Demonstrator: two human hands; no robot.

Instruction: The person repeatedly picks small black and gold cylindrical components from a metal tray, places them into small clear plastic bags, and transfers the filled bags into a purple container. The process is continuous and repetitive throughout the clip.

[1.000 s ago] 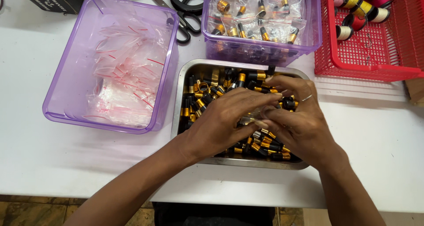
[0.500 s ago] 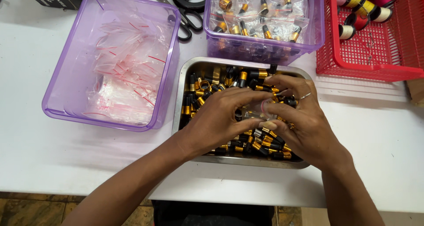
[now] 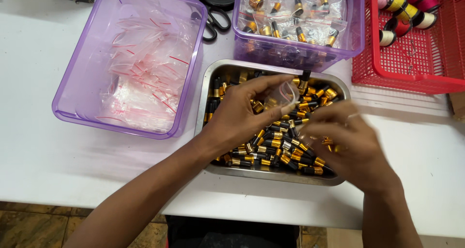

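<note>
My left hand (image 3: 244, 111) hovers over a metal tray (image 3: 271, 173) full of several small black-and-gold tubes (image 3: 271, 144). Between its thumb and fingers it pinches a small clear plastic bag (image 3: 283, 93), held up and partly open. My right hand (image 3: 351, 144) is blurred with motion over the tray's right half, its fingers curled; a small black-and-gold tube (image 3: 328, 142) shows at its fingertips. The two hands are a little apart.
A purple bin (image 3: 72, 100) of clear zip bags stands left of the tray. Behind the tray sits a second purple bin (image 3: 290, 49) of bagged tubes. A red basket (image 3: 411, 76) with thread spools is at back right. Black scissors (image 3: 213, 15) lie between the bins.
The hands, pressed together over the tray before, have drawn apart. My right hand has dropped toward the tubes at the right; my left hand has lifted the clear bag toward the tray's far side.
</note>
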